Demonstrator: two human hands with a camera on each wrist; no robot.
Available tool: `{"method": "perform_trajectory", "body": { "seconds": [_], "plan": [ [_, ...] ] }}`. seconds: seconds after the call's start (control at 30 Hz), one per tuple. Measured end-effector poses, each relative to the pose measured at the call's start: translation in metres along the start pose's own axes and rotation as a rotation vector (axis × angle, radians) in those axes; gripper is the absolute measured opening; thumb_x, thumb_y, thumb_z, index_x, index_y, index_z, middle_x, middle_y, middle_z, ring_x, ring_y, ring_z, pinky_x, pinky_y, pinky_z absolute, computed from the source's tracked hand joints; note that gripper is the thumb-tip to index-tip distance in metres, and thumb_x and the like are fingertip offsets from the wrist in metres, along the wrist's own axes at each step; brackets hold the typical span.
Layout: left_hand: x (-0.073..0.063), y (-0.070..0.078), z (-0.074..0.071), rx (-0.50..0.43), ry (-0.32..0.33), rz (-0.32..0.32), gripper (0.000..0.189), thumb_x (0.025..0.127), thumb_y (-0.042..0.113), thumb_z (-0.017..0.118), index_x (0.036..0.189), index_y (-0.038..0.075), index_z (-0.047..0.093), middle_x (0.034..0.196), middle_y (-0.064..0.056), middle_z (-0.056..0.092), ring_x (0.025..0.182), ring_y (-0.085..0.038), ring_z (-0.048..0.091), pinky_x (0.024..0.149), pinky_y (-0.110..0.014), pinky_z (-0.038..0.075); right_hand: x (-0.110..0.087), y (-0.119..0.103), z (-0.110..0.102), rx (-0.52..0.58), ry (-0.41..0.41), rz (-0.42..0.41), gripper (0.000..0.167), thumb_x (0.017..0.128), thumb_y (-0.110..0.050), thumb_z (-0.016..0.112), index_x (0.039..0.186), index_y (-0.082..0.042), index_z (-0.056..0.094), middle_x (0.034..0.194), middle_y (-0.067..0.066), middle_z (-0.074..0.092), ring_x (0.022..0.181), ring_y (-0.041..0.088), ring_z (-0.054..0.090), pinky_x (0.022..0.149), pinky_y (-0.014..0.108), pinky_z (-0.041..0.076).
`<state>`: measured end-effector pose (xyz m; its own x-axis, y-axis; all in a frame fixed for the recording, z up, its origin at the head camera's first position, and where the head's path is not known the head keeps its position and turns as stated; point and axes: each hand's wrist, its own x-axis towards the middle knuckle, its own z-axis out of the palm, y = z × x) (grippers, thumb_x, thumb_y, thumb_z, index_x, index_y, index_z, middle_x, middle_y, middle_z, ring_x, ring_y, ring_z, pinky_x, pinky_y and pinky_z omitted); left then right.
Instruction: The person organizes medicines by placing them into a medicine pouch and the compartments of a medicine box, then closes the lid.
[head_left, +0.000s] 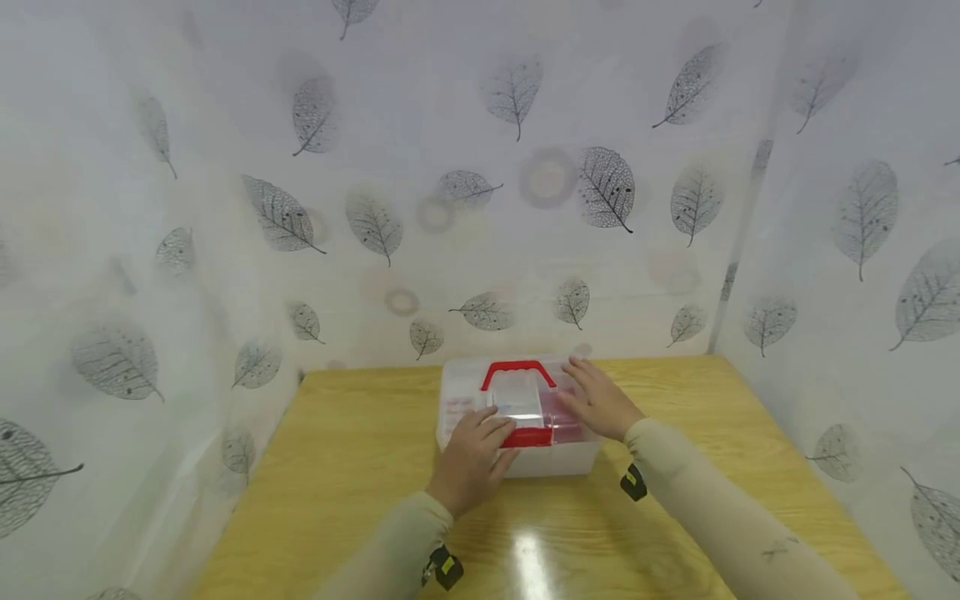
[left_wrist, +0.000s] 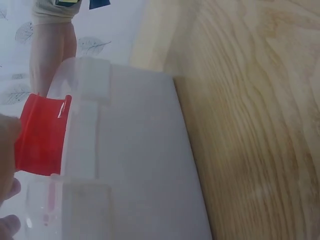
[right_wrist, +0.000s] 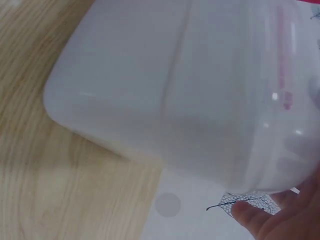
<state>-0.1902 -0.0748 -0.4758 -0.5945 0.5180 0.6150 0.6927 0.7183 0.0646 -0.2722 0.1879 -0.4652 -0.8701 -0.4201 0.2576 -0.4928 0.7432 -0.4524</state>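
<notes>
A translucent white plastic box (head_left: 547,462) with a clear lid (head_left: 461,375) stands on the table. A red carry handle (head_left: 519,365) is on top of the lid, and a red latch (head_left: 528,437) sits at its front edge. My left hand (head_left: 472,458) is at the latch, its fingers reaching over the front of the lid. In the left wrist view the red latch (left_wrist: 44,135) sticks out from the box beside that hand's fingers. Spread fingers of my right hand (head_left: 600,404) rest on the lid's right side. Pinkish contents show dimly through the lid.
The box stands toward the far side of a wooden table (head_left: 360,467). Behind and at both sides hang white sheets (head_left: 480,250) printed with grey leaves. A bright reflection lies on the tabletop in front of the box.
</notes>
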Motion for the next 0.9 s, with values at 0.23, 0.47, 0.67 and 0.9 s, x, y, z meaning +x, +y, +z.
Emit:
{"method": "perform_trajectory", "body": {
  "seconds": [0.23,0.47,0.67,0.9],
  "plan": [
    [-0.001,0.001,0.003,-0.065,0.052,0.015,0.016,0.084,0.016,0.074,0.1,0.012,0.072,0.102,-0.001,0.072,0.11,-0.021,0.061,0.104,-0.04,0.04,0.002,0.002,0.012,0.034,0.066,0.03,0.064,0.097,-0.047,0.05,0.142,-0.003,0.042,0.152,0.018,0.031,0.14,0.038,0.024,0.11,0.058,0.022],
    [-0.009,0.005,0.003,-0.058,0.023,0.061,0.017,0.079,0.018,0.079,0.095,0.016,0.074,0.101,0.003,0.072,0.107,-0.016,0.063,0.102,-0.04,0.043,-0.001,0.004,0.016,0.059,0.082,0.066,0.066,0.096,-0.051,0.048,0.142,-0.004,0.041,0.154,0.014,0.029,0.142,0.036,0.021,0.11,0.059,0.02],
    [-0.013,0.005,0.008,-0.007,0.02,0.158,0.015,0.077,0.02,0.081,0.09,0.016,0.075,0.096,0.004,0.071,0.096,-0.012,0.063,0.096,-0.034,0.047,-0.002,0.004,0.016,0.093,0.09,0.077,0.065,0.096,-0.049,0.05,0.142,-0.005,0.041,0.154,0.014,0.027,0.142,0.037,0.018,0.109,0.061,0.019],
    [-0.018,0.006,0.02,0.239,-0.076,0.295,0.019,0.081,0.025,0.079,0.094,0.013,0.072,0.099,0.002,0.068,0.094,-0.011,0.061,0.089,-0.025,0.05,-0.002,0.006,0.019,0.116,0.084,0.091,0.066,0.096,-0.053,0.048,0.144,-0.009,0.04,0.156,0.011,0.025,0.144,0.034,0.016,0.11,0.061,0.019]
  ]
}}
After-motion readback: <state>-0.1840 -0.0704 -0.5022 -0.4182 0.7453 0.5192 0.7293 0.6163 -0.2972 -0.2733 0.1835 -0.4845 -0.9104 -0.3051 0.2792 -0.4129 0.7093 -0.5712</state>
